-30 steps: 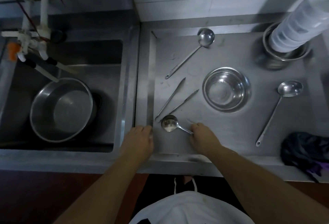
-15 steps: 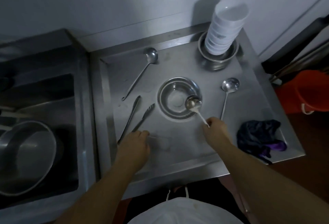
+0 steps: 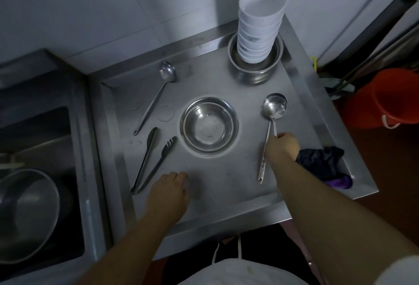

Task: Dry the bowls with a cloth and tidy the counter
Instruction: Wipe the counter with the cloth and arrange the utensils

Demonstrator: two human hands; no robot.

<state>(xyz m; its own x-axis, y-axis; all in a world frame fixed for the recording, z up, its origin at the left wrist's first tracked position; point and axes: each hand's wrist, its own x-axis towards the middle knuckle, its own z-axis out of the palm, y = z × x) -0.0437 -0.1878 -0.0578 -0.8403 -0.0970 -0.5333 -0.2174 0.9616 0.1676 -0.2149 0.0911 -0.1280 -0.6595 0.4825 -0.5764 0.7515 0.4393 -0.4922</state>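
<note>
A steel bowl [image 3: 209, 123] stands upright in the middle of the steel counter [image 3: 226, 185]. At the back, a stack of several white bowls [image 3: 260, 28] sits inside another steel bowl [image 3: 254, 69]. A dark crumpled cloth [image 3: 322, 162] lies at the counter's right edge. My right hand [image 3: 283, 147] is closed on the handle of a small spoon [image 3: 274, 126], whose head rests in the bowl of the right ladle [image 3: 274, 106]. My left hand [image 3: 170, 187] lies palm down on the counter near the front, holding nothing.
A second ladle [image 3: 167, 73] lies at the back left and tongs [image 3: 154, 160] lie left of the middle bowl. The sink on the left holds a large steel basin [image 3: 25, 212]. An orange bucket [image 3: 390, 98] stands on the floor to the right.
My right hand picked the small spoon up from the front left, carried it over the middle bowl and brought it onto the right ladle. The view swung right.
</note>
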